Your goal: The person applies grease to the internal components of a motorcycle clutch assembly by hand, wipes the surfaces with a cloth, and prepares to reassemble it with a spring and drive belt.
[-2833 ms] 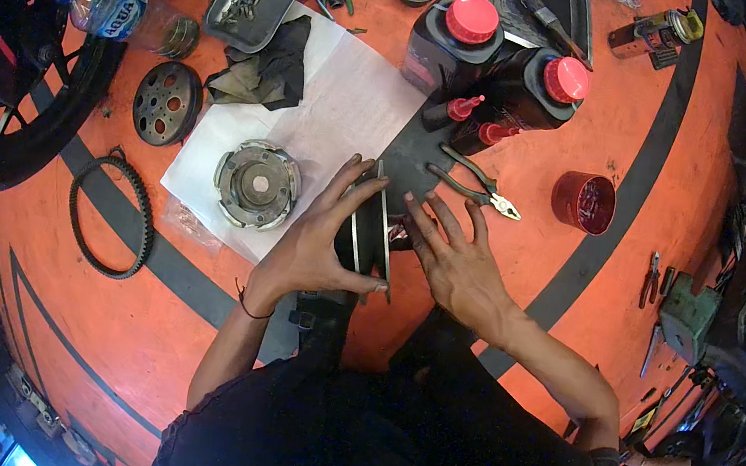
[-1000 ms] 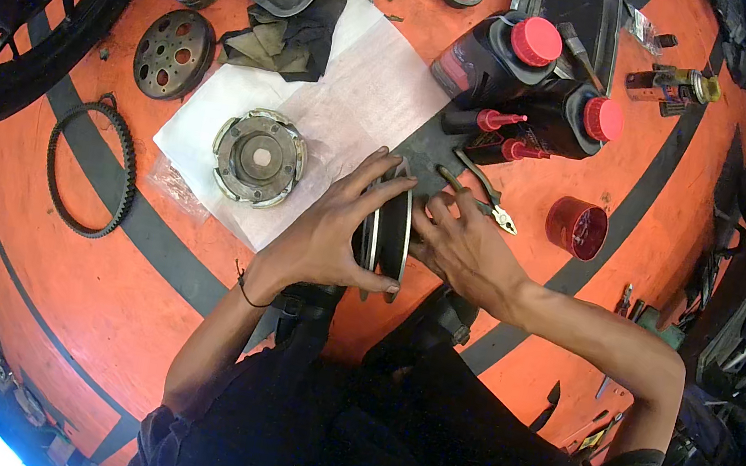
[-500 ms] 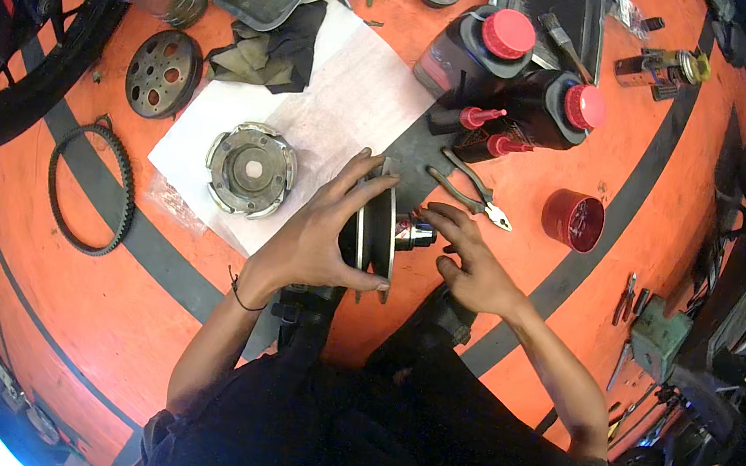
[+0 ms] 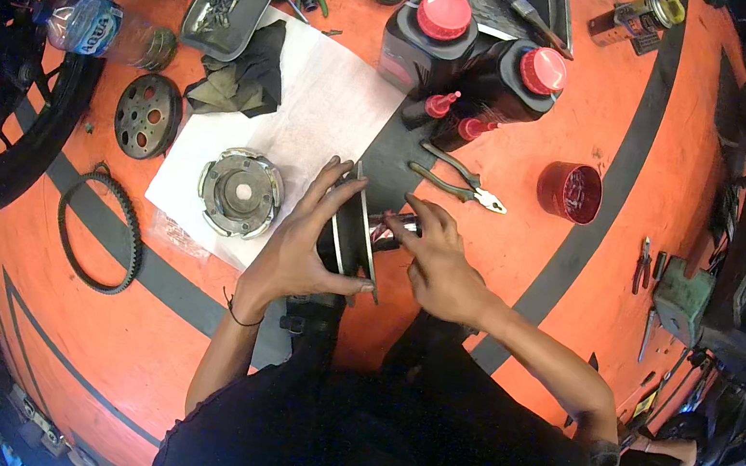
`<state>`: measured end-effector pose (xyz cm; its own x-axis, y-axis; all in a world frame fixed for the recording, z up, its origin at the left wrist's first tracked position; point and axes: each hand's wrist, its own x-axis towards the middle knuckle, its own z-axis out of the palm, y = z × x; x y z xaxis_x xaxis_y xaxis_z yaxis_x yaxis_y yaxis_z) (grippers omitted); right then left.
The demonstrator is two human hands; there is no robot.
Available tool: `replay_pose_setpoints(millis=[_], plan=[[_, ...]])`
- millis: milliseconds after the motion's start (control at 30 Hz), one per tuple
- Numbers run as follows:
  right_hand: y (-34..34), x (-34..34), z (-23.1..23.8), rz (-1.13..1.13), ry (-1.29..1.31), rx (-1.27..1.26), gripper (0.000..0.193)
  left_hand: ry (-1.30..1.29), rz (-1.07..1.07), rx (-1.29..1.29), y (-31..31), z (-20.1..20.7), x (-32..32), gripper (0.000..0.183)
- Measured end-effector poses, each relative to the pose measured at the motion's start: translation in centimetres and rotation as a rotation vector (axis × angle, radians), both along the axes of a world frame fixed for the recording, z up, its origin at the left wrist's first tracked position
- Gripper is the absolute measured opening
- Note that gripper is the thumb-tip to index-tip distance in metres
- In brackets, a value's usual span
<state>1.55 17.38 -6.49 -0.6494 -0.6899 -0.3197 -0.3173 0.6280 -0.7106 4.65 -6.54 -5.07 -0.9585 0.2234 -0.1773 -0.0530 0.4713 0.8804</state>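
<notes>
A grooved metal pulley (image 4: 355,235), held on edge and slightly tilted, is gripped around its rim by my left hand (image 4: 298,246), thumb below and fingers above. A shiny hub (image 4: 386,227) sticks out of its right side. At that hub is my right hand (image 4: 447,269), index finger stretched out and the fingers apart; the contact is partly hidden. Left of the pulley, a round clutch (image 4: 241,193) with curved shoes lies on white paper (image 4: 333,85). Pliers (image 4: 459,180) with dark handles rest beyond my right hand.
Two black bottles (image 4: 427,46) with red caps and small red-tipped tubes stand ahead. A red cup (image 4: 570,192) is at right. Leftward lie a toothed belt (image 4: 135,244), a perforated clutch bell (image 4: 147,116), a water bottle (image 4: 98,28) and a parts tray (image 4: 193,24).
The view has shifted, so most things sit further left. The pulley has tilted slightly. My right hand has moved in closer over the hub, its index finger extended; my left hand keeps its grip.
</notes>
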Motion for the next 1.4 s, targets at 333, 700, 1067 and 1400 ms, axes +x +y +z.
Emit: replay_pose_setpoints(millis=[333, 700, 1067, 1400], plan=[[0.6, 2.3, 1.5, 0.368, 0.325, 0.197, 0.064, -0.013, 0.019, 0.033, 0.1, -0.4, 0.1, 0.116], [-0.5, -0.4, -0.7, 0.003, 0.034, -0.03, 0.067, 0.016, 0.009, -0.027, 0.1, -0.2, -0.1, 0.111], [1.1, 3.3, 0.0, 0.5, 0.543, 0.314, 0.062, 0.033, 0.017, -0.033, 0.1, -0.4, -0.3, 0.11], [3.3, 1.6, 0.6, -0.066, 0.224, 0.09, 0.075, 0.023, 0.03, -0.028, 0.2, 0.0, -0.4, 0.11]])
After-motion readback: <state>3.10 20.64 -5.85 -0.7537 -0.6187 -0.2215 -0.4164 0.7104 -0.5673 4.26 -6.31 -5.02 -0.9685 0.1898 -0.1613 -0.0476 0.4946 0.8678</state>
